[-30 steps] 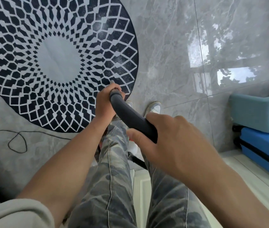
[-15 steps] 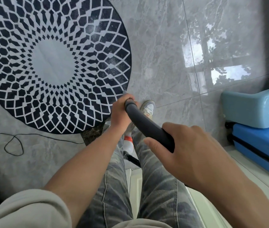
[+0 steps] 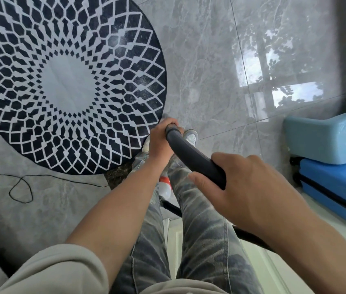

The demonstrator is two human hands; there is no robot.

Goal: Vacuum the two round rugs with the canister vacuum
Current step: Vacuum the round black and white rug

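Observation:
A round rug (image 3: 66, 85) with a dark blue and white diamond pattern lies on the grey tile floor at the upper left. A dark grey vacuum handle (image 3: 193, 158) runs diagonally in front of me. My left hand (image 3: 160, 141) grips its far end, just off the rug's right edge. My right hand (image 3: 237, 187) grips the near end. A white and orange part of the vacuum (image 3: 164, 186) shows between my legs. The nozzle and the canister are hidden. Only one rug is in view.
A thin black cord (image 3: 20, 188) loops on the floor at the left. A light blue stool (image 3: 326, 136) sits on a blue case (image 3: 337, 187) at the right. My legs and white shoes (image 3: 190, 135) stand beside the rug. A white sill runs below.
The handle and both hands have shifted right and down in view. The rug has slid left, and my left hand now sits off its edge.

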